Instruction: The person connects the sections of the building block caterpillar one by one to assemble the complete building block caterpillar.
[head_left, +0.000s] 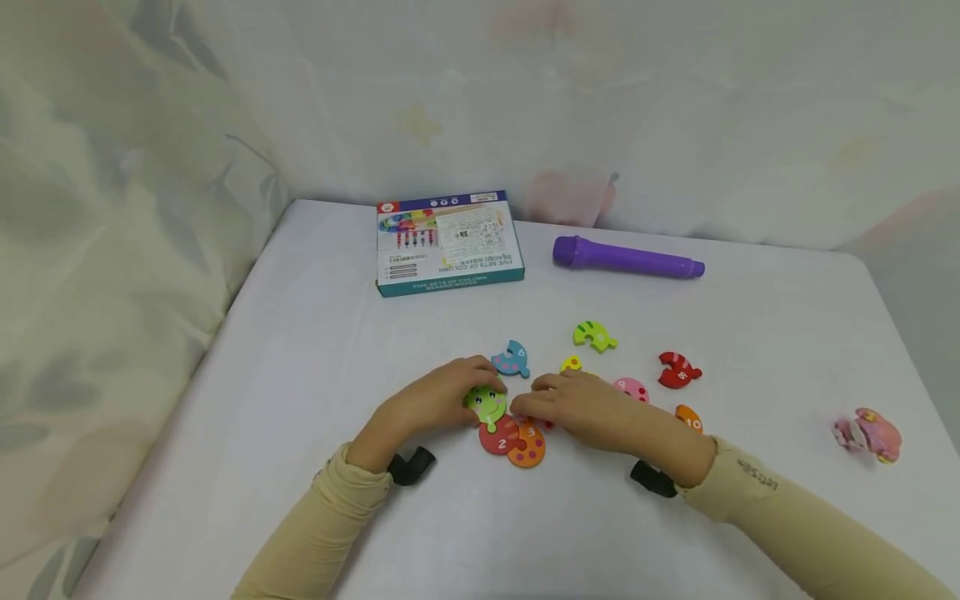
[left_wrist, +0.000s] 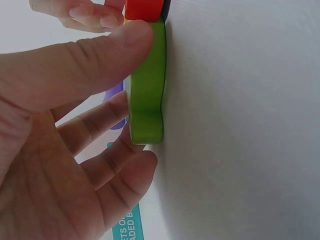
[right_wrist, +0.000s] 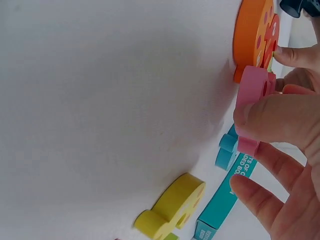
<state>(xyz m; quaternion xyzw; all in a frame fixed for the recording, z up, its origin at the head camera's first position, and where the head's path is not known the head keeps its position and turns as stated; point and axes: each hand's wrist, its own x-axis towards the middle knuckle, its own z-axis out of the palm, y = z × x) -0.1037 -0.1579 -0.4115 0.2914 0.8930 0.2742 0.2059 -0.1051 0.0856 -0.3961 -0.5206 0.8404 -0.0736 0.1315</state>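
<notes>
your left hand (head_left: 441, 395) grips the green face piece (head_left: 489, 405); your right hand (head_left: 583, 408) pinches a pink piece (right_wrist: 251, 86), orange 3 piece (head_left: 528, 448) just beside its fingertips.

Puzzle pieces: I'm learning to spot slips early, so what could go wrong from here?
The pink piece in the right grip might nudge the nearby orange 3 piece askew.
The left grip, on the green face piece, could tug it off the red 2 piece.
The right forearm could brush the orange 10 piece, which shows right beside it.
</notes>
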